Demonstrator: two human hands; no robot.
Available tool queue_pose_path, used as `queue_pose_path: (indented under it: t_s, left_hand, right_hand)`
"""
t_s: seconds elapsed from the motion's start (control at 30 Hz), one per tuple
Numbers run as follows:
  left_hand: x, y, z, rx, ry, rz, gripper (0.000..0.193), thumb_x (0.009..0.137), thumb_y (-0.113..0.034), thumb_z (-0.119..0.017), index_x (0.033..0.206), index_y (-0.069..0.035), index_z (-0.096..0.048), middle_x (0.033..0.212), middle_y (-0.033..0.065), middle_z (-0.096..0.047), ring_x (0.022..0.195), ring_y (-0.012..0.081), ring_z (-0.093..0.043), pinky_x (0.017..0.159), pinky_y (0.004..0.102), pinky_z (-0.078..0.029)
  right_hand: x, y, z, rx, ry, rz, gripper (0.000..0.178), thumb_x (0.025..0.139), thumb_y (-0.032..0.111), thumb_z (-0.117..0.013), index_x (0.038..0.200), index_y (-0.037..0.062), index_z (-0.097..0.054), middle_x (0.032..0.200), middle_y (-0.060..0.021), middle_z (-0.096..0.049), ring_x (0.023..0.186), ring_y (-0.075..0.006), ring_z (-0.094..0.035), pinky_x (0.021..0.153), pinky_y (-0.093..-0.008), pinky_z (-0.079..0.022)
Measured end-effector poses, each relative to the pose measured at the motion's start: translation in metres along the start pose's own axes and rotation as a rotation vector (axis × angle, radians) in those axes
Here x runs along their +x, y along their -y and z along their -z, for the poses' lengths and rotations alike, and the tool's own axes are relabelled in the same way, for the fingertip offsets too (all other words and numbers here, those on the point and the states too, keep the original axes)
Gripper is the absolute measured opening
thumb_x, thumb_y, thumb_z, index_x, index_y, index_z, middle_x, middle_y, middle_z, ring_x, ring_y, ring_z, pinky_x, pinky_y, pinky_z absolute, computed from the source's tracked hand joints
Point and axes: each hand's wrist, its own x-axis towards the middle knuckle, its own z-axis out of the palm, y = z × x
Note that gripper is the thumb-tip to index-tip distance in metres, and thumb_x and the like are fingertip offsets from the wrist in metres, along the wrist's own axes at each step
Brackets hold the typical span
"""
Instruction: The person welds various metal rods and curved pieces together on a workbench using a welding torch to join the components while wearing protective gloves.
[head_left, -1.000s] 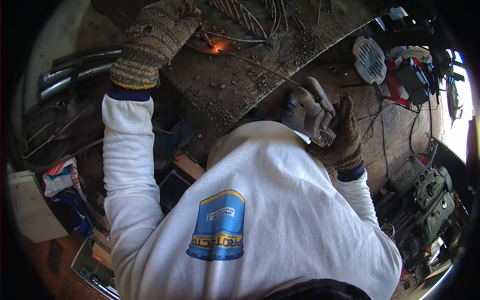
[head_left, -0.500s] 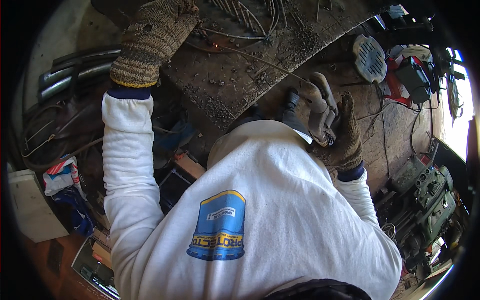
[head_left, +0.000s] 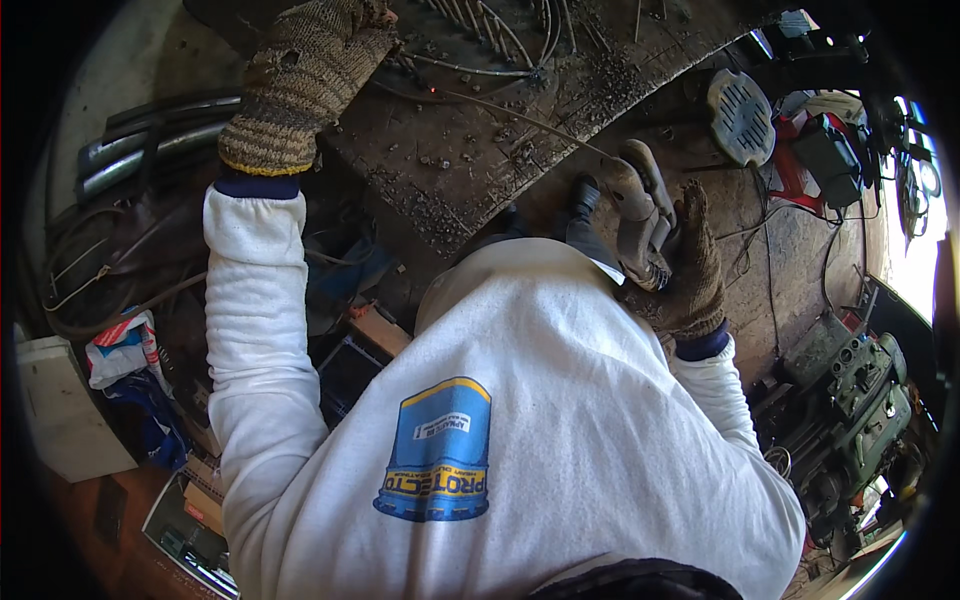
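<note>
A brown knitted work glove covers my left hand (head_left: pixel 305 80), which reaches over the left end of a dark steel work table (head_left: pixel 430 190). Its fingers curl near the picture's top edge, and what they hold, if anything, is hidden. My right hand (head_left: pixel 700 270), gloved alike, grips a worn welding electrode holder (head_left: pixel 640 210) beside the table's near edge. From the holder's jaws a thin welding electrode (head_left: pixel 530 122) slants left over the tabletop, its far tip glowing small and red. Close beyond that tip lie bent metal rods (head_left: pixel 470 70), partly cut off by the top edge.
Dark crumbs and slag bits litter the tabletop. A slotted round stool seat (head_left: pixel 740 117) stands right of the table, near a red and black machine (head_left: pixel 825 160) with cables on the floor. Metal pipes (head_left: pixel 150 160) lie at the left, and a green machine (head_left: pixel 860 410) stands at the lower right.
The red glow at the electrode's tip has become smaller and dimmer. The holder in my right hand has shifted very slightly up and left. My left hand has hardly moved.
</note>
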Motion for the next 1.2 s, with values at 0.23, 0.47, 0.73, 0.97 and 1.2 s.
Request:
queue_pose_path:
  t_s: [0.23,0.47,0.73,0.97,1.2]
  left_hand:
    - [0.017,-0.025,0.055,-0.43,0.074,0.204,0.015,0.091,-0.016,-0.071,0.104,-0.008,-0.073,0.096,0.0097,-0.074,0.092,0.0267,-0.071,0.083,0.0379,-0.055]
    - [0.035,-0.014,0.053,-0.545,0.186,0.243,0.012,0.086,-0.015,-0.072,0.093,-0.005,-0.073,0.091,0.0139,-0.074,0.089,0.032,-0.07,0.079,0.0396,-0.056]
    - [0.037,-0.026,0.047,-0.381,0.11,0.233,0.016,0.082,-0.019,-0.075,0.09,-0.006,-0.073,0.083,0.0132,-0.072,0.083,0.0327,-0.07,0.074,0.0403,-0.055]
    - [0.033,-0.026,0.044,-0.336,0.065,0.218,0.016,0.082,-0.02,-0.075,0.084,-0.006,-0.067,0.08,0.0144,-0.069,0.08,0.0362,-0.067,0.072,0.0432,-0.053]
    - [0.028,-0.029,0.047,-0.246,0.014,0.192,0.017,0.081,-0.019,-0.075,0.085,-0.005,-0.066,0.08,0.0159,-0.067,0.081,0.0369,-0.067,0.072,0.0442,-0.053]
  right_hand:
    - [0.003,-0.016,-0.004,0.175,0.014,0.134,0.121,0.069,0.016,-0.092,0.161,-0.0023,-0.016,0.149,-0.021,-0.051,0.136,-0.029,-0.052,0.115,-0.041,-0.039]
    - [0.003,-0.018,-0.004,0.004,-0.09,0.104,0.134,0.058,0.037,-0.1,0.158,-0.0065,-0.023,0.135,-0.0243,-0.061,0.122,-0.0358,-0.064,0.105,-0.0432,-0.049]
    - [0.004,-0.012,-0.005,-0.011,-0.091,0.095,0.133,0.059,0.036,-0.1,0.158,-0.0067,-0.023,0.135,-0.0248,-0.061,0.123,-0.0359,-0.063,0.105,-0.043,-0.049]
    - [0.005,-0.012,-0.002,-0.007,-0.073,0.093,0.134,0.059,0.036,-0.1,0.159,-0.0055,-0.022,0.134,-0.0243,-0.061,0.123,-0.0357,-0.064,0.106,-0.0432,-0.049]
    - [0.006,-0.015,-0.001,-0.01,-0.056,0.128,0.136,0.058,0.037,-0.101,0.16,-0.0043,-0.021,0.137,-0.0251,-0.06,0.124,-0.0362,-0.063,0.106,-0.0437,-0.048]
